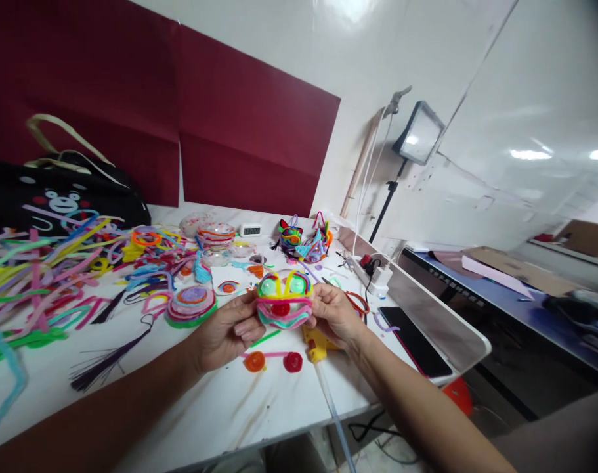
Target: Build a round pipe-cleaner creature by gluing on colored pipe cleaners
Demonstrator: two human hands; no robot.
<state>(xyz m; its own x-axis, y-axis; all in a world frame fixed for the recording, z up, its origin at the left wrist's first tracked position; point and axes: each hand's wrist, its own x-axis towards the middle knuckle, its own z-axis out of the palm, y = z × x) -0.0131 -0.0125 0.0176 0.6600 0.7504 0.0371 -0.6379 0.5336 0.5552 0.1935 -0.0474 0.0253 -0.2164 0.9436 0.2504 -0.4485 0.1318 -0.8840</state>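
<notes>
Between my two hands, above the white table, is a colourful pipe-cleaner face [284,299] with green eyes, yellow strips and a red middle. My left hand [232,326] pinches its left edge; my right hand [335,313] grips the right edge. Below it on the table lie an orange coil [254,362] and a red coil [293,362], with a pink strip between them. A yellow glue gun [317,344] sits beneath my right hand, partly hidden by it, a clear glue stick [334,404] running from it past the table's front edge.
Loose pipe cleaners [77,263] heap on the left before a black bag [62,190]. Purple tassels [112,355] and a layered coil disc [191,305] lie nearer. At right are a phone [415,341], a power strip [375,276] and a lamp [419,133]. Two finished-looking pieces [306,240] stand behind.
</notes>
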